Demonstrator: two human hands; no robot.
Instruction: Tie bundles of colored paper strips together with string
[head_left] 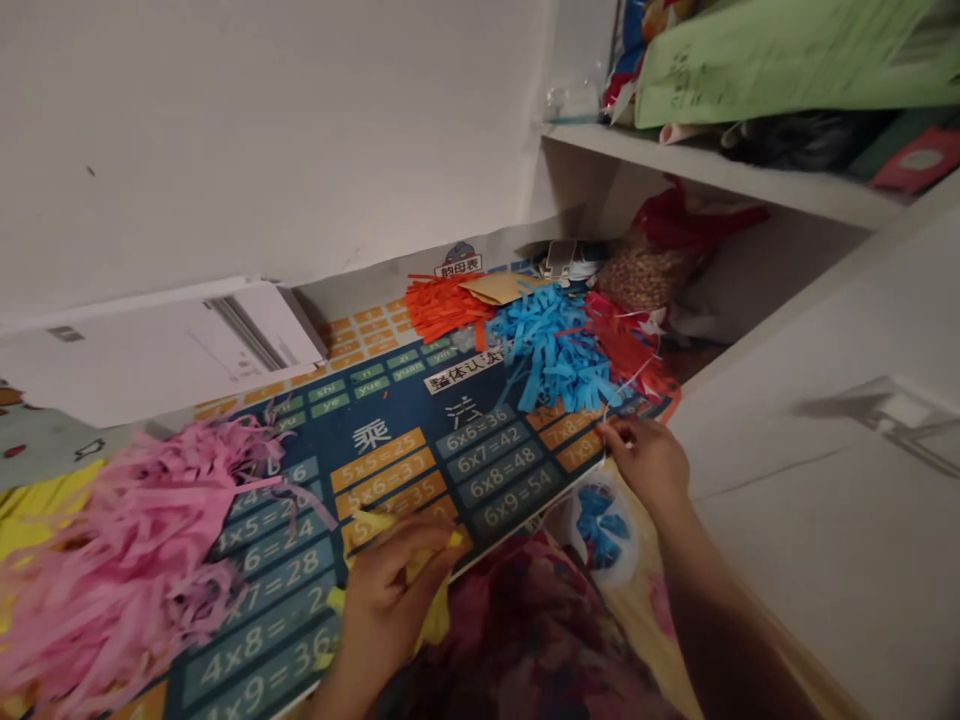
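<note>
In front of you is the surface, and at its left end lies the pink bunch, the largest. The blue bunch lies towards the right end, with the orange bunch on its left and the red bunch on its right. These four are already in many strips, so I judge their cutting as done. The yellow paper is in your left hand, whose fingers are closed around it at the near edge; to me it looks not yet finished. Your right hand is narrow, and its fingertips seem to pinch a thin string running up to the red bunch. How much work is left, I cannot tell you

About the writing, the biggest characters are 乘 and 法. Below them stand sums, for example "6x7=42" and "6x9=54". Smaller are the label 韵母表 and syllables such as "yue". The green packet also carries writing, but too blurred for reading
</note>
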